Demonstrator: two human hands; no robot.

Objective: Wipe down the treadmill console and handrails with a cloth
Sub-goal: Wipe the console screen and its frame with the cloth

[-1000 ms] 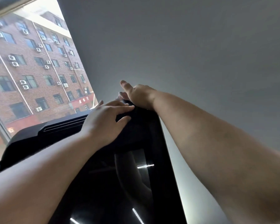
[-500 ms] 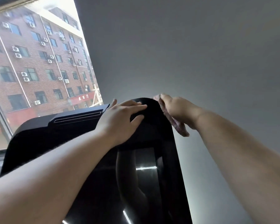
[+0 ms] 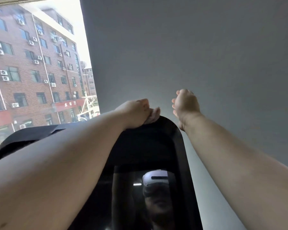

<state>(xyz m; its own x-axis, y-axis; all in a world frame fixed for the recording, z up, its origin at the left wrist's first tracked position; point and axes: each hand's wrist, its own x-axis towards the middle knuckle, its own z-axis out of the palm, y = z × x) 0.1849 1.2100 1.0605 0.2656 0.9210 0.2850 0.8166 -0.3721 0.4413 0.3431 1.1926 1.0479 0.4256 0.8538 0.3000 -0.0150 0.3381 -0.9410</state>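
The black treadmill console (image 3: 150, 146) rises in the middle, and its glossy screen (image 3: 140, 196) mirrors a person wearing a headset. My left hand (image 3: 138, 113) lies over the console's rounded top edge, fingers hooked over the far side. My right hand (image 3: 185, 105) is raised just beyond the top right corner, clear of the edge. I see its back, with the fingers curled inward. The pinkish cloth is hidden behind that hand. No handrails are in view.
A second black console housing (image 3: 28, 135) stands to the left, partly behind my left forearm. Beyond it a large window (image 3: 40, 63) shows a brick building. A plain grey wall (image 3: 206, 55) fills the space behind and to the right of the console.
My right hand has lifted off the console's right edge, taking the cloth out of sight. My left hand slid further up over the top edge. The view dropped, so the screen reflection appears.
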